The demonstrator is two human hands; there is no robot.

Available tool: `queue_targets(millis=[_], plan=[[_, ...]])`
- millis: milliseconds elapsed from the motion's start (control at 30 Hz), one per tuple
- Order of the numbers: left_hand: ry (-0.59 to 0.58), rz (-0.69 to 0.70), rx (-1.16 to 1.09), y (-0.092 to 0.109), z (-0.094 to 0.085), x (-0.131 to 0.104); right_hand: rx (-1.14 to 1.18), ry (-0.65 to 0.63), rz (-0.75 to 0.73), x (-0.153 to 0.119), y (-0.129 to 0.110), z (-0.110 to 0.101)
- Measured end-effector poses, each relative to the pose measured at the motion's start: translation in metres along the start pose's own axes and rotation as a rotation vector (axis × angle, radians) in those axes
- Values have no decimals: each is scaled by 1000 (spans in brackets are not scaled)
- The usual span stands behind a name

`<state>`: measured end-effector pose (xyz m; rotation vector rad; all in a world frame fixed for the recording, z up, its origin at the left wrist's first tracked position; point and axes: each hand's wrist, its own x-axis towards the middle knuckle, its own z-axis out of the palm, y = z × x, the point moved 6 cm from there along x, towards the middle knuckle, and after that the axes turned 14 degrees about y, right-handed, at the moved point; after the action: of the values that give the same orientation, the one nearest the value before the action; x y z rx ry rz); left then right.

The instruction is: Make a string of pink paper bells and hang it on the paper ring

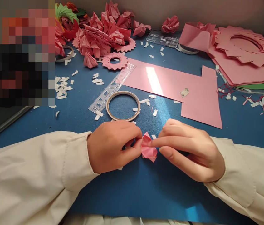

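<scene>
A small folded pink paper piece [149, 150] is between my hands, just above the blue table near its front. My left hand [116, 145] pinches its left side between thumb and fingers. From the right, my right hand [190, 148] touches the upper right of the piece with an extended fingertip; its thumb is stretched out, apart from that finger. Just beyond my left hand lies a roll of tape [123, 105], and a clear stencil ruler [112, 87] rests behind it.
A cut pink sheet [169, 81] lies behind my hands. Folded pink paper shapes [94, 40] pile up at the back left. Pink paper rings [244, 47] sit on sheets at the back right. White scraps [63, 87] are scattered about. A dark object [3, 120] is at the left edge.
</scene>
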<state>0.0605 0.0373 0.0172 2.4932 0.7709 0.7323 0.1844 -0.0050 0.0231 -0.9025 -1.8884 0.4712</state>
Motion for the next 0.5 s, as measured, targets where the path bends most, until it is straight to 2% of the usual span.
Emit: queue_targets(millis=[100, 300, 400, 500], plan=[[-5, 16, 26, 0, 0, 0, 9, -39, -15, -3, 0, 4], [1, 28, 35, 0, 1, -1, 63, -40, -21, -4, -1, 5], [7, 35, 26, 0, 1, -1, 44, -98, 31, -4, 1, 9], [25, 43, 13, 1, 1, 0, 111, -86, 90, -4, 1, 8]])
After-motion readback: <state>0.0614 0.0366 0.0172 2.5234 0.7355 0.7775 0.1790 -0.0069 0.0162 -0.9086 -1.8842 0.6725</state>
